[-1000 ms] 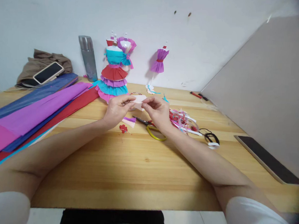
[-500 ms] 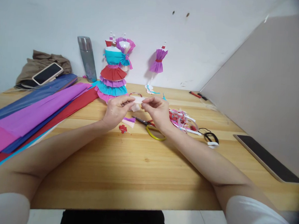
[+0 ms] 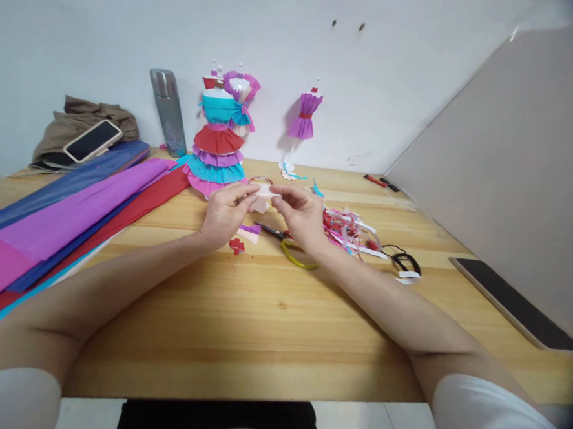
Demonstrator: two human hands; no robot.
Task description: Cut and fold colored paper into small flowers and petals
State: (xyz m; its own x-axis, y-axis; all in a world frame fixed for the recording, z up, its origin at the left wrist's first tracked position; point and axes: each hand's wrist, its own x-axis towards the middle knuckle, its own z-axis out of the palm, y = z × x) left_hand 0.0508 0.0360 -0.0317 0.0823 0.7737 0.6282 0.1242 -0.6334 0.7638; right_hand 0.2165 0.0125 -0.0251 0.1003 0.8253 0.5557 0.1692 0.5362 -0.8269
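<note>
A small pale pink strip of paper (image 3: 264, 190) is stretched between my two hands above the table. My left hand (image 3: 226, 212) pinches its left end, and my right hand (image 3: 302, 217) has its fingers closed on the right end. Just below the strip shows another pale piece (image 3: 260, 205). Scissors with yellow-green handles (image 3: 297, 255) lie partly under my right hand. Close by on the table are a red flower-shaped piece (image 3: 236, 246) and purple and cream strips (image 3: 250, 232).
Behind my left hand stand mannequins in a layered paper dress (image 3: 218, 140); a purple dress (image 3: 304, 118) is farther right. Colourful scraps (image 3: 346, 230), a black cord (image 3: 401, 260) and a tablet (image 3: 514, 303) lie right. Rolled paper (image 3: 73, 208), a phone (image 3: 93, 141) and a bottle (image 3: 169, 113) are left.
The fingers of my right hand have shifted slightly on the pale strip, which shows a little more curved. The whole view has moved very slightly.
</note>
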